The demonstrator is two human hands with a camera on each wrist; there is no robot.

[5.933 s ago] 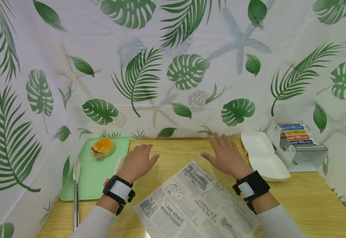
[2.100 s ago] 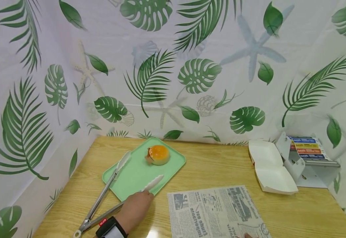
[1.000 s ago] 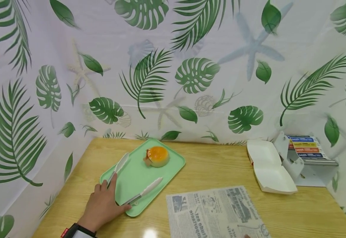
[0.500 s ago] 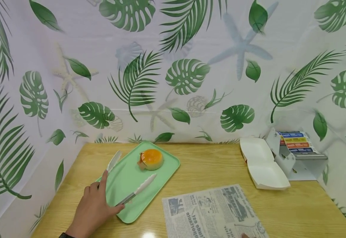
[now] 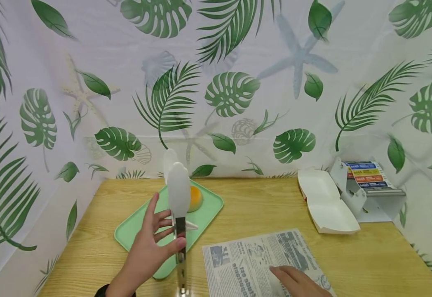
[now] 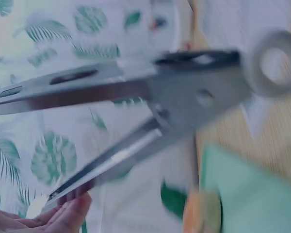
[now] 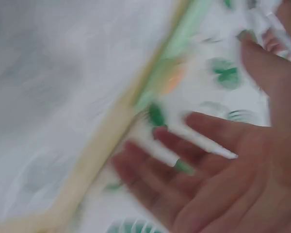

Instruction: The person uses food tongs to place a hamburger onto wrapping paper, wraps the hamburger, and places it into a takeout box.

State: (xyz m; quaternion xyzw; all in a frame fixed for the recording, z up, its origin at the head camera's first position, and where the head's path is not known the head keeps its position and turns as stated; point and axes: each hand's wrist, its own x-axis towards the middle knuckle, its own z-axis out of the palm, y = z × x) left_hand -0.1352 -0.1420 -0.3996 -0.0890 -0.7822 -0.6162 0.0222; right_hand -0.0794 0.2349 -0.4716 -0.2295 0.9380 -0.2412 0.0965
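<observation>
My left hand [image 5: 145,251] holds a pair of metal tongs [image 5: 179,194] upright by the arms, the white scalloped tips pointing up. In the left wrist view the tongs [image 6: 199,97] loom large and blurred, arms spread from the hinge and ring end. Behind them, partly hidden, a glossy orange-topped bun [image 5: 195,199] sits on a green tray [image 5: 213,203]. My right hand [image 5: 299,282] is over the printed newspaper-style sheet [image 5: 234,247]; whether it touches the paper I cannot tell. In the right wrist view that hand [image 7: 218,179] has loosely spread fingers and holds nothing.
An open white clamshell box [image 5: 332,210] lies at the right rear. Next to it stands a metal dispenser [image 5: 381,202] with several coloured label rolls. A leaf-patterned sheet [image 5: 238,156] walls off the back and sides of the wooden table [image 5: 260,206].
The tongs, earlier lying across the tray, are now lifted upright in my left hand, which has moved right. My right hand has come further into view over the paper.
</observation>
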